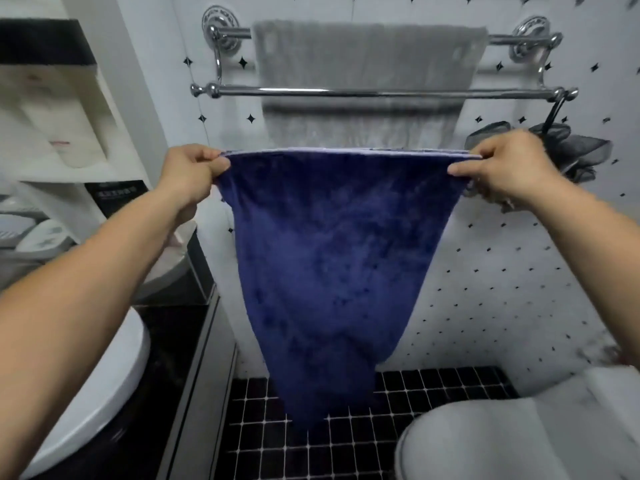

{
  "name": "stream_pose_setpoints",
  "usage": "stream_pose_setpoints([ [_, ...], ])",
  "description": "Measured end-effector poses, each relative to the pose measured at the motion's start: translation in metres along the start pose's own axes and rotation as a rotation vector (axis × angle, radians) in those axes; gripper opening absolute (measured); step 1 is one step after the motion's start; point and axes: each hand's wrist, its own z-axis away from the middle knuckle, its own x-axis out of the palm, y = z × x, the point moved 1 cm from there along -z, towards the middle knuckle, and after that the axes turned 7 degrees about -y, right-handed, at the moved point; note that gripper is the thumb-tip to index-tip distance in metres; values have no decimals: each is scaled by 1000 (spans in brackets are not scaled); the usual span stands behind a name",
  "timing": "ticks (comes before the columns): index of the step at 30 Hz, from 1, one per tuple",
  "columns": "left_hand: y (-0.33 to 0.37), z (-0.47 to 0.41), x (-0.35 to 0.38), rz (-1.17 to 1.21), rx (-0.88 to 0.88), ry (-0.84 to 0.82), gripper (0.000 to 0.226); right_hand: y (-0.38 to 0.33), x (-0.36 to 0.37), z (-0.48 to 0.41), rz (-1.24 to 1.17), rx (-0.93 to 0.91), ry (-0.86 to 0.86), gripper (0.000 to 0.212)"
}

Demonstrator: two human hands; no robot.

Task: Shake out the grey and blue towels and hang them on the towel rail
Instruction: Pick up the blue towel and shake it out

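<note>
While grey towel (367,57) hangs, hands (188,171) (502,168) pinch blue towel (332,258).

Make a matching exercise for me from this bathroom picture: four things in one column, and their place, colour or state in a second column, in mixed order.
Column A
1. grey towel
2. blue towel
3. mesh sponge
4. floor tiles

Column B
a. pinched at its top corners by the left hand and right hand
b. black
c. draped over the towel rail
d. hanging by a cord at the rail's right end

Pairs: 1-c, 2-a, 3-d, 4-b
</note>
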Motion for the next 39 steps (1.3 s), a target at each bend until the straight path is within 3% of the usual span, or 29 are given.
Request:
stream_pose_setpoints([
  [2,-1,1,5,-19,1,-32,21,-3,8,2,61,3,-7,44],
  [5,-12,-5,6,22,-79,29,21,-28,19,27,-9,-88,-504,32],
  [7,-25,-6,0,61,-162,88,23,-32,21,38,-39,-115,-649,28],
  [8,-30,-6,-1,85,-182,103,24,-27,23,34,-61,-91,-579,27],
  [11,-31,-6,5,79,-126,73,25,-5,33,12,-4,58,-149,33],
  [12,-28,-6,9,72,-98,61,25,-4,38,9,31,66,-97,38],
  [13,-26,-7,12,70,-81,58,25,-7,43,11,26,51,-144,41],
  [16,-27,-12,15,70,-88,81,24,-28,54,35,-44,-70,-636,36],
  [17,-27,-14,13,72,-96,92,23,-32,56,42,-64,-87,-722,35],
  [18,-27,-14,12,76,-101,102,23,-30,57,42,-81,-68,-687,35],
  [21,-26,-14,9,67,-76,109,22,-10,55,22,-43,105,-204,39],
  [22,-24,-12,9,62,-58,95,22,-5,56,19,-45,147,-112,41],
  [23,-22,-12,11,65,-44,85,23,-5,57,20,-109,150,-119,43],
  [27,-18,-11,11,62,-33,111,23,-21,63,41,-280,-60,-596,37],
  [28,-17,-11,8,63,-37,121,23,-19,61,42,-265,-67,-591,35],
  [31,-21,-8,-2,32,-34,109,22,0,48,28,-80,-11,-326,33],
  [33,-20,-4,-3,-13,-6,70,22,12,37,21,-23,18,-239,34],
  [37,-9,-4,-2,-2,22,43,22,14,24,8,-174,29,-49,29],
  [39,-9,-5,-4,-4,20,46,23,12,22,8,-160,16,-60,29],
])
